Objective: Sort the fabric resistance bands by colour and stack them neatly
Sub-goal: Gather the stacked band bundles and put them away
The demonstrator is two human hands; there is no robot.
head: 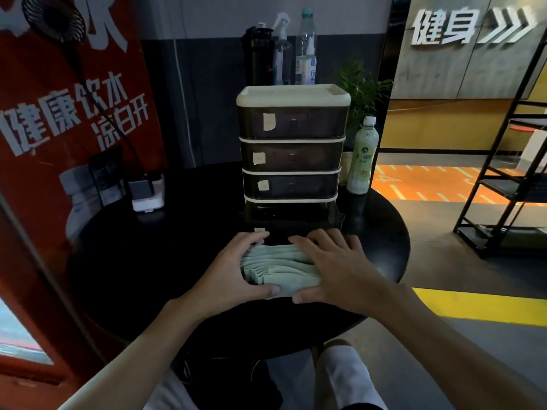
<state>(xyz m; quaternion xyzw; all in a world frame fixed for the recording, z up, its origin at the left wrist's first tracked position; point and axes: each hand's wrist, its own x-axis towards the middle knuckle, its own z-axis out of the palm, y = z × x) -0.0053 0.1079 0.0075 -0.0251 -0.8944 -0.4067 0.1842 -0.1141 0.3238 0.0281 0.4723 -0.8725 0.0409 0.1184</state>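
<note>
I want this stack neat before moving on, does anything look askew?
Yes: the pale green bands between the left hand and right hand are fanned, their left edges stepped rather than flush. The bottom drawer behind them stands pulled out.

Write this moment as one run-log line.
phase: stacking | left hand: holds green bands, left side | right hand: holds them, right side | place: black table, before drawer unit

Dim overall. Table [189,232] before the drawers [291,156] loses detail; pale bands [281,272] read clearly. Brightest floor [429,182] lies right. Edges bowed, soft.
</note>
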